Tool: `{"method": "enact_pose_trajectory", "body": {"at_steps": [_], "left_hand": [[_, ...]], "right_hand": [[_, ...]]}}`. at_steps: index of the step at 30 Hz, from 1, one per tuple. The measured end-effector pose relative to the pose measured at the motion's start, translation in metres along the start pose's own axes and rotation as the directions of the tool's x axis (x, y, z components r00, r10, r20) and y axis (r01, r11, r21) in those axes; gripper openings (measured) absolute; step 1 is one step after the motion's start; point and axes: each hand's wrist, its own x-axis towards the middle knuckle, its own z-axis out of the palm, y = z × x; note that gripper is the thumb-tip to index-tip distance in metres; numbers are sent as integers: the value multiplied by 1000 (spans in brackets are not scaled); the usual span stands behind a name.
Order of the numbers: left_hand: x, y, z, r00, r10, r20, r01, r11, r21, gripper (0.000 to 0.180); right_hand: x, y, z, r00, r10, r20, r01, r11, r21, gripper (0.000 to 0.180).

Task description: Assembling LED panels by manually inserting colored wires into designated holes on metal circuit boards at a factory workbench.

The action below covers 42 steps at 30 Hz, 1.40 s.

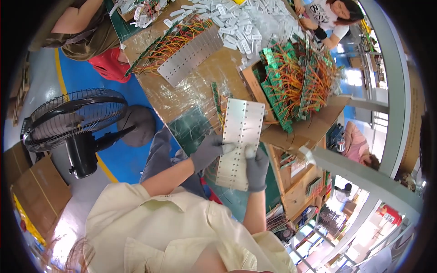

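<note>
Both my hands wear grey gloves and hold a long perforated silvery metal plate [240, 136] over the table's near edge. My left hand [207, 151] pinches the plate's left edge near the middle. My right hand [256, 168] grips its lower right part. A narrow green circuit board with orange wires [215, 99] lies on the table just beyond the plate's far end.
A cardboard box holds a heap of green boards with orange wires [296, 77]. More boards on a metal strip [189, 50] and several white parts [246, 25] lie farther off. A black floor fan [75, 120] stands left. Other people sit around the table [191, 95].
</note>
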Motion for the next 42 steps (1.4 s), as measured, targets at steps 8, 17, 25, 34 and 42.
{"method": "enact_pose_trajectory", "body": {"at_steps": [8,17,25,34,42], "left_hand": [[-1,-3,10,970,-187,156,230,913,-336,41],[-4,-10,17,971,-165,-172,173,984,32,34],[-8,38,15,953,-241,-186,299,854,426,60],[-57,131,-1,938,338,-81,23,173,985,37],[-131,220,73,976,36,214,-200,-231,952,26]], "right_hand": [[-18,9,9,977,210,25,-197,860,471,32],[-17,24,-19,991,-69,-119,39,971,-235,29],[-58,12,-96,973,173,151,-194,972,136,39],[-111,2,-181,992,-105,-76,45,826,-562,25],[-125,-19,-206,995,-91,-45,45,788,-614,21]]}}
